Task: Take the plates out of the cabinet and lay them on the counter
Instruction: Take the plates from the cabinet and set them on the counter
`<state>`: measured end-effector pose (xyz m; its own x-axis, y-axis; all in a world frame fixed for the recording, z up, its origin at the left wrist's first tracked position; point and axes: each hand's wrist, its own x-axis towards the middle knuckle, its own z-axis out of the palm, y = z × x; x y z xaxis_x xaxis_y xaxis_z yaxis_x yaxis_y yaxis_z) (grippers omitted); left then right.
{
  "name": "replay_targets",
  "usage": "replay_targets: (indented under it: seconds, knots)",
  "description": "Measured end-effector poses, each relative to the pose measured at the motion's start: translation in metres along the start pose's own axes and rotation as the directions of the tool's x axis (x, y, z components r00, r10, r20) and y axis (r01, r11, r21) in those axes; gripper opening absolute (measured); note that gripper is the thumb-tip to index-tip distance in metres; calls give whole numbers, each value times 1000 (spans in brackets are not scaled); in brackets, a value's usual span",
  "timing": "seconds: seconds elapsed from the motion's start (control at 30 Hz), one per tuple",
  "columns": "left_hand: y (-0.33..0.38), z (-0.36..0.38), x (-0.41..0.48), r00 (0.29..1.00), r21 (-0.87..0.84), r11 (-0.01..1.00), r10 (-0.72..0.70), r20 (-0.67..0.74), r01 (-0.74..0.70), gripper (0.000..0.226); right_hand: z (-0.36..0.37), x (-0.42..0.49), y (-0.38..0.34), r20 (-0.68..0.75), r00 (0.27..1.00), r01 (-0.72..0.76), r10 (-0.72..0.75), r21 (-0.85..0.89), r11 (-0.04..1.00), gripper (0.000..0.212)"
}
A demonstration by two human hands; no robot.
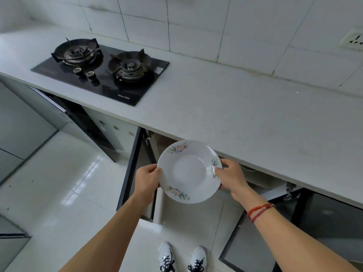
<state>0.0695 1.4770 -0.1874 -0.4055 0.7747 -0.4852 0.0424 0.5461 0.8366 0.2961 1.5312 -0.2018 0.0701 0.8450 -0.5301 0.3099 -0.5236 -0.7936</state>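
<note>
A white plate (189,171) with small flower prints on its rim is held in the air in front of the open cabinet (157,142), just below the counter's front edge. My left hand (148,178) grips its left rim and my right hand (230,176) grips its right rim, thumbs on top. The plate faces up and tilts slightly toward me. The pale counter (245,114) stretches above and to the right of the plate. The cabinet's inside is mostly hidden behind the plate and my hands.
A black two-burner gas hob (102,71) is set into the counter at the left. Dark-framed cabinet doors stand open at the left (129,169) and the lower right (255,246). A wall socket (353,43) sits on the tiled wall. My shoes (180,258) stand on the glossy floor.
</note>
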Motion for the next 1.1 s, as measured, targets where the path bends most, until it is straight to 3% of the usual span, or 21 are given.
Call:
replay_targets:
  seconds: [0.27,0.77,1.1]
  knots:
    - [19,-4,-6,1000,-18,1000,21,14,-20,27,-5,-2,-22,-1,998,65,-66,-73,995,28]
    - [57,10,2,997,13,997,78,-14,-78,34,-27,18,-53,-8,992,127,-128,-44,991,19]
    - [89,12,52,998,-23,998,55,-32,-55,29,-18,63,-85,5,987,159,-159,-70,985,19]
